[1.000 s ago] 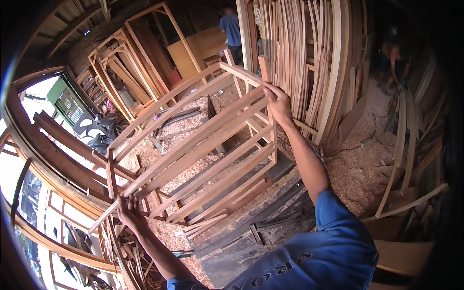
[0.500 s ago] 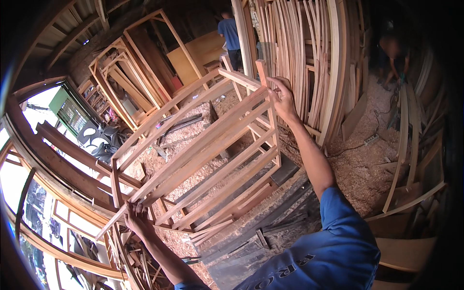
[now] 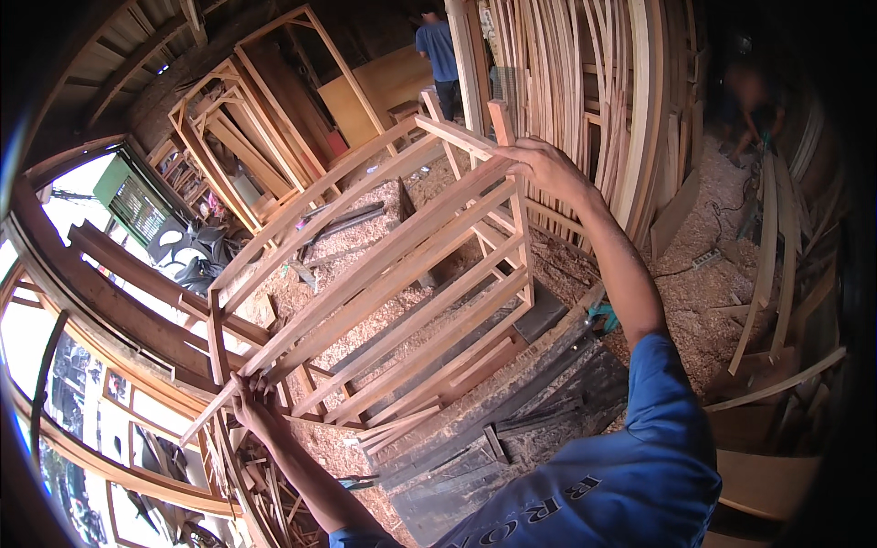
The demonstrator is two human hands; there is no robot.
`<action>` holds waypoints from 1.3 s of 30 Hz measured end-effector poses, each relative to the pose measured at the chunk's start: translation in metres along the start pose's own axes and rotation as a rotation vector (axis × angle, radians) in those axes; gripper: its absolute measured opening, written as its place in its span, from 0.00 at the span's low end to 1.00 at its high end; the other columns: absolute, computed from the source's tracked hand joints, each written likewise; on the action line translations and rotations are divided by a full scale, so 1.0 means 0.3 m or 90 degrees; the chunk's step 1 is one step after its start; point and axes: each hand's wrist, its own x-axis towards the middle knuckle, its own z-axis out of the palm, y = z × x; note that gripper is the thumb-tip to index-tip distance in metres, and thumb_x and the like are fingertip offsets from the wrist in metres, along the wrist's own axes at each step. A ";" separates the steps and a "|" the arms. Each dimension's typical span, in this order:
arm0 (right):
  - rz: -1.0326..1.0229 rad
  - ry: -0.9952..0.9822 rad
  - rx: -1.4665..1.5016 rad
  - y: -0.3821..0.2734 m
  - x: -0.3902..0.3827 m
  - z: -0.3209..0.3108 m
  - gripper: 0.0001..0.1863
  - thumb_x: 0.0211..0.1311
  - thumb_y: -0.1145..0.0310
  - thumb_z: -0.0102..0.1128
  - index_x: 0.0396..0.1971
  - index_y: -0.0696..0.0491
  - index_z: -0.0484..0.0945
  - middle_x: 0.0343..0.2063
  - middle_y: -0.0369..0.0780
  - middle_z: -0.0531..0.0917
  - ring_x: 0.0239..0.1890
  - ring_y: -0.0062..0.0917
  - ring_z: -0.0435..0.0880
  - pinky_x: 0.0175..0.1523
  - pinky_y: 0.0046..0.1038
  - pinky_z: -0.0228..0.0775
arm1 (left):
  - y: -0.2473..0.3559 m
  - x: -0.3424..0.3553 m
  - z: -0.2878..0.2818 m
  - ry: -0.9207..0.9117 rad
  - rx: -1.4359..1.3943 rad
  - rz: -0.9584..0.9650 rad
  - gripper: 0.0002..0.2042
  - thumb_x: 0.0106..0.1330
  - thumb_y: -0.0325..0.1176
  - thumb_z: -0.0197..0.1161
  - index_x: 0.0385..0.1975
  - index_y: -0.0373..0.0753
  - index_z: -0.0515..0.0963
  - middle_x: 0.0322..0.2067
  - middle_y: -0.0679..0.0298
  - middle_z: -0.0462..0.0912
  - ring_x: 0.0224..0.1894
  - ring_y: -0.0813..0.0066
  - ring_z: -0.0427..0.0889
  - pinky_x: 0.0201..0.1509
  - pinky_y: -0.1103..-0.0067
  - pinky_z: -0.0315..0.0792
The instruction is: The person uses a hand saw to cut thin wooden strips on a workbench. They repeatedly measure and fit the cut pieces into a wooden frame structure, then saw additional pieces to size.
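A slatted wooden frame (image 3: 402, 274) with upright posts stands in front of me. Its near side carries a long wooden rail (image 3: 384, 242) that slants from lower left to upper right. At the rail's lower end my left hand (image 3: 258, 404) is closed around the wood, and the rail's tip juts out past it. My right hand (image 3: 544, 166) lies over the rail's far end with its fingers curled down, against the corner post (image 3: 500, 123). That hand's fingertips are partly hidden behind the wood.
Dark boards (image 3: 493, 447) lie below the frame. A teal tool (image 3: 603, 317) rests beside them. Tall wood strips (image 3: 548, 100) lean at the back. Shavings (image 3: 676, 301) cover the floor at right. One person (image 3: 437, 55) stands far off; another (image 3: 754, 110) bends at far right.
My right hand has shifted from a pinch beside the corner post to lying over the rail's end. The rail's right end sits slightly closer to the post. My left hand stays nearly still.
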 end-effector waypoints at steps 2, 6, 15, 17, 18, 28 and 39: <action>-0.001 -0.053 -0.034 0.009 0.028 -0.024 0.20 0.58 0.75 0.63 0.53 0.49 0.81 0.48 0.43 0.79 0.48 0.35 0.80 0.58 0.35 0.73 | 0.000 -0.010 0.006 0.003 0.019 0.016 0.15 0.68 0.48 0.63 0.45 0.45 0.76 0.33 0.70 0.81 0.34 0.82 0.79 0.37 0.82 0.69; 0.014 -0.069 -0.050 0.005 0.062 -0.060 0.15 0.57 0.74 0.64 0.46 0.51 0.84 0.47 0.44 0.79 0.50 0.36 0.79 0.59 0.34 0.72 | 0.003 -0.027 0.024 0.057 0.042 0.047 0.16 0.66 0.51 0.65 0.39 0.46 0.75 0.28 0.71 0.80 0.28 0.85 0.79 0.28 0.87 0.70; 0.077 -0.153 -0.090 -0.040 0.090 -0.109 0.16 0.56 0.66 0.66 0.46 0.50 0.85 0.37 0.42 0.77 0.44 0.34 0.78 0.53 0.35 0.72 | 0.013 -0.050 0.055 0.084 0.062 0.062 0.15 0.66 0.52 0.65 0.36 0.47 0.75 0.24 0.74 0.78 0.24 0.89 0.76 0.27 0.88 0.67; 0.070 -0.153 -0.071 -0.032 0.094 -0.116 0.16 0.56 0.66 0.66 0.46 0.49 0.85 0.36 0.42 0.77 0.44 0.33 0.77 0.53 0.34 0.72 | 0.019 -0.060 0.062 0.092 0.067 0.056 0.15 0.66 0.52 0.65 0.35 0.47 0.74 0.24 0.74 0.78 0.25 0.89 0.76 0.27 0.88 0.67; 0.051 -0.151 -0.054 -0.026 0.094 -0.116 0.16 0.56 0.66 0.67 0.46 0.48 0.85 0.36 0.41 0.77 0.43 0.33 0.77 0.53 0.34 0.72 | 0.020 -0.065 0.066 0.099 0.054 0.059 0.15 0.66 0.50 0.65 0.35 0.46 0.75 0.24 0.73 0.78 0.24 0.88 0.76 0.24 0.89 0.67; -0.041 -0.135 -0.003 0.030 0.106 -0.100 0.16 0.54 0.85 0.57 0.45 0.66 0.79 0.43 0.50 0.79 0.44 0.39 0.81 0.51 0.32 0.71 | 0.009 -0.065 0.068 0.055 -0.082 0.057 0.13 0.70 0.41 0.61 0.35 0.37 0.75 0.23 0.68 0.78 0.24 0.83 0.77 0.25 0.85 0.71; 0.028 -0.180 -0.058 0.185 0.127 -0.077 0.19 0.61 0.81 0.55 0.53 0.63 0.77 0.61 0.53 0.69 0.62 0.42 0.69 0.64 0.34 0.61 | 0.018 -0.076 0.086 0.072 -0.050 0.057 0.17 0.70 0.48 0.61 0.36 0.37 0.75 0.25 0.69 0.78 0.26 0.83 0.76 0.30 0.84 0.72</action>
